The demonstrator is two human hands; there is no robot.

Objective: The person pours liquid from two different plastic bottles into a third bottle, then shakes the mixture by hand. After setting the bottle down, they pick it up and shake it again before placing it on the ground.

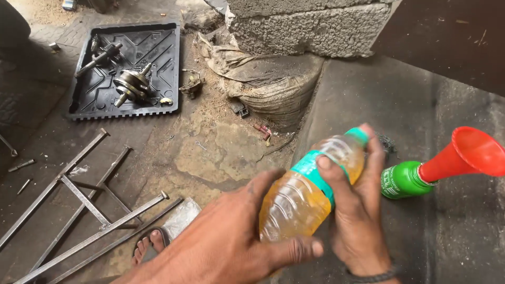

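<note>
Both hands close around a clear plastic bottle of amber liquid with a teal label band and teal cap (310, 186). The left hand (231, 247) clasps its lower body from beneath, thumb lying along the underside; the right hand (357, 210) wraps the shoulder and neck, fingers reaching up beside the cap. The bottle is tilted, cap end raised and pointing away from the person, held in the air above a dark grey concrete ledge (421, 131).

As for progress, the cap appears to be on, and nothing is being poured. Just beyond the right hand's fingertips, a green plastic bottle (402, 180) lies on the ledge with a red-orange plastic funnel (471, 153) set in its mouth, apart from the held bottle.

Outward from the grip, to the left of the left hand, is a cracked, sandy dirt floor (210, 152) with a bare foot in a sandal (150, 244) below and a frame of thin grey metal bars (84, 210) beside it. Farther off sit a black ribbed plastic tray (158, 68) holding greasy metal shaft parts (131, 84), a crumpled dusty sack (268, 84), and a rough grey concrete block (310, 26).
</note>
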